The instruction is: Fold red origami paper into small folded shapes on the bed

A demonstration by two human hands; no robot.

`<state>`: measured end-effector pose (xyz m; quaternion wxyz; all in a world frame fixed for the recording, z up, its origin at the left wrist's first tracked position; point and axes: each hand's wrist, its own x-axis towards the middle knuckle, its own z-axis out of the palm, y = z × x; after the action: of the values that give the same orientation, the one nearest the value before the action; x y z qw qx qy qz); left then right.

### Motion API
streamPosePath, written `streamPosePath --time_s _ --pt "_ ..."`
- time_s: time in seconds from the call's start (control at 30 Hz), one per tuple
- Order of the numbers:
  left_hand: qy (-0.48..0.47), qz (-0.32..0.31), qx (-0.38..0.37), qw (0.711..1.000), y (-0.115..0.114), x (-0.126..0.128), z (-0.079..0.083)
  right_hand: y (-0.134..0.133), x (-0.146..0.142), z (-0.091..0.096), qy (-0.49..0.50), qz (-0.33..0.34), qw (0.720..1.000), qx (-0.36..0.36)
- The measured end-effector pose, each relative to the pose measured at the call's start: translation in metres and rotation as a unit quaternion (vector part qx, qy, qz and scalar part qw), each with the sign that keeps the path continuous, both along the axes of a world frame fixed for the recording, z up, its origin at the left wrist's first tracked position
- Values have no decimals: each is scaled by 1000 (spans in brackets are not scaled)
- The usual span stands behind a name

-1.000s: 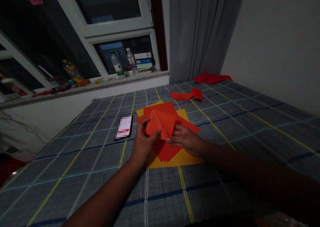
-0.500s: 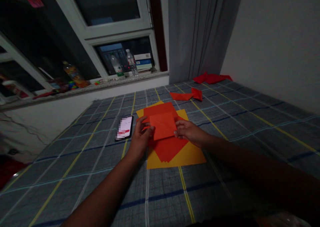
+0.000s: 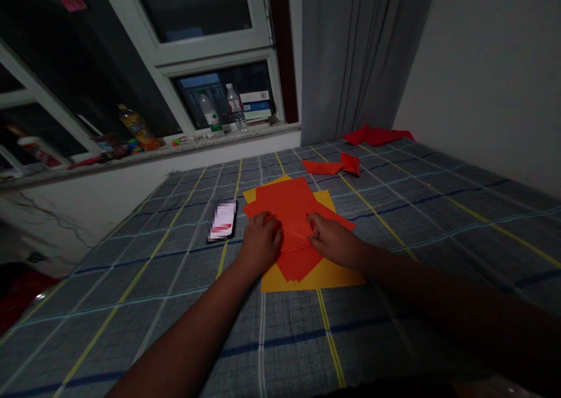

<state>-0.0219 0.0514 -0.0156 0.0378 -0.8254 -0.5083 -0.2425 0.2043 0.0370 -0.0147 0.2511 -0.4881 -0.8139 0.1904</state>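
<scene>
A folded red paper [image 3: 294, 229] lies on a stack of red sheets [image 3: 283, 196], which rests on a yellow sheet [image 3: 326, 275] on the checked bedspread [image 3: 394, 211]. My left hand [image 3: 260, 243] presses on the fold's left end with its fingers curled down. My right hand [image 3: 333, 243] presses on the right end, fingertips bent onto the paper. Both hands rest low on the stack, with the fold flat between them.
A phone [image 3: 222, 221] lies face up just left of the papers. Folded red pieces [image 3: 333, 165] and more red paper [image 3: 377, 135] lie further back by the grey curtain [image 3: 350, 53]. Bottles [image 3: 236, 108] and books stand on the windowsill. A wall runs along the right.
The red paper was held up and folded in the air. It has since been lowered onto the stack, and both hands now press it flat.
</scene>
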Motion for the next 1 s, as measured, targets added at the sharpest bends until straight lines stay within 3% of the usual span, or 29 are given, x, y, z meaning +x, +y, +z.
streamPosePath --time_s 0.13,0.27,0.37,0.57,0.73,0.87,1.0 --pt "42 -81 -44 995 -4 6 -8 -1 1 2 -132 19 988 76" --pt "87 -80 -121 986 -8 7 -9 0 3 -1 -154 68 976 141" --pt "124 -68 -156 978 -12 7 -4 1 5 -10 -152 125 975 108" --pt "160 -49 -187 968 -15 4 3 -4 10 -20 -149 138 977 56" --pt "143 -32 -180 973 -16 -3 3 -4 15 -11 -150 143 978 31" --pt "122 -20 -121 985 -20 -3 8 0 13 4 -135 142 979 58" --pt "118 -70 -92 986 -18 2 11 6 11 13 -119 133 979 96"
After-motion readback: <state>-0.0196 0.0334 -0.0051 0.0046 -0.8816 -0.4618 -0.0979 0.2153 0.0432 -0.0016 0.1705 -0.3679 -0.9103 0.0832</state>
